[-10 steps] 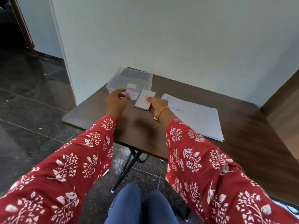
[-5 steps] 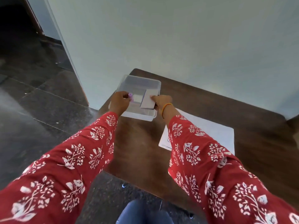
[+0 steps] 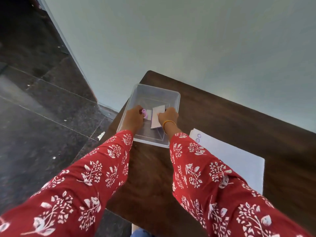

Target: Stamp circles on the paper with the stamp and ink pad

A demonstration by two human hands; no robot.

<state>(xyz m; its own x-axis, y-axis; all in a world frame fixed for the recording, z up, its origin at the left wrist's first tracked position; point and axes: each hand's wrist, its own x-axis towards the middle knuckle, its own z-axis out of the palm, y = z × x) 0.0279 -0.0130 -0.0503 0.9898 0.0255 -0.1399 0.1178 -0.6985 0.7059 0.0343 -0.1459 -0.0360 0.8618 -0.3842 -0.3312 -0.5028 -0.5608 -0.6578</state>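
Both hands are inside a clear plastic box at the table's far left corner. My left hand is closed around a small pink stamp. My right hand grips a flat white and purple ink pad, tilted, low in the box. A small white piece lies on the box floor between the hands. White paper lies on the table to the right, with two round face stamps near its far left corner. My right sleeve covers part of the sheet.
The dark wooden table stands against a pale wall. Its left edge drops to a dark tiled floor. Bare tabletop shows beyond and right of the paper.
Both hands have moved from the tabletop beside the box into the box, carrying the stamp and the ink pad. The camera has tilted down and closer.
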